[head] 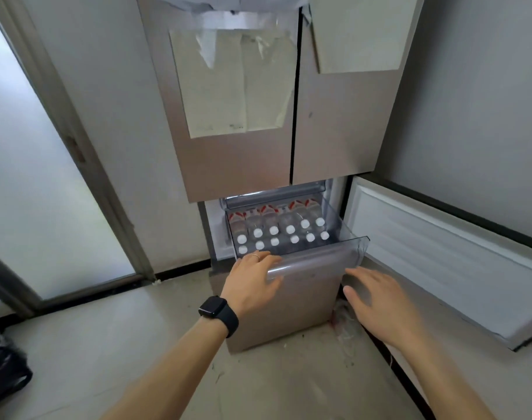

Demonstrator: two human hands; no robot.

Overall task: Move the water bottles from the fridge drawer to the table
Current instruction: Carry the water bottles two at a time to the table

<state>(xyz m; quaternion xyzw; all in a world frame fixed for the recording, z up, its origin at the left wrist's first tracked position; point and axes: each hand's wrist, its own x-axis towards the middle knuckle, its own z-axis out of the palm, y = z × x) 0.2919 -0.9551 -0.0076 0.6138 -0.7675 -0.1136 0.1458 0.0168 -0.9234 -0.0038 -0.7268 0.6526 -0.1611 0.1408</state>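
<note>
Right now your left hand rests on the left end of the fridge drawer, its fingers laid fairly straight and spread over the clear front rim and the thumb lying against the front panel below it. It grips nothing. A thin ring sits on one of those fingers and a black watch on the wrist behind them.

Your right hand hovers with its fingers loosely spread and holding nothing, just beside the right end of the drawer front; motion blur hides whether the tips touch it.

Just beyond your left fingertips stand the water bottles, upright in the drawer in close rows, white caps up, red labels showing on the farthest ones. The drawer stands out of the fridge, under its two closed upper doors.

To the right of your right fingers, the lower door is swung wide open. Far to the left of your left arm, a black bag lies on the floor.
</note>
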